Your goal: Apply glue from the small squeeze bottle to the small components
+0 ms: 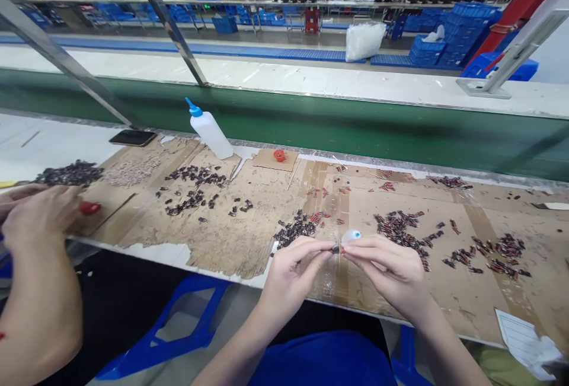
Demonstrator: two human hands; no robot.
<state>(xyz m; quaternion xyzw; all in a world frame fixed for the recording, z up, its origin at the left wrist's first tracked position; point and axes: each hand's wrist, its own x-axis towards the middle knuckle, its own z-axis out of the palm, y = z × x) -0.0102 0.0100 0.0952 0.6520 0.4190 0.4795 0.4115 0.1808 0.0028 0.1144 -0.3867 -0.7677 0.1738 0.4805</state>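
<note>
My left hand and my right hand meet over the near edge of the cardboard-covered bench. Both pinch one small dark part between their fingertips. My right hand also has a small white and pale blue cap-like piece at its fingertips. Just beyond my hands lie heaps of small dark and red parts, with more of the same parts to the right.
A co-worker's hands at the left hold something red. A white squeeze bottle with a blue tip lies tilted at the back, beside an orange cap. A phone, a green conveyor, a paper sheet.
</note>
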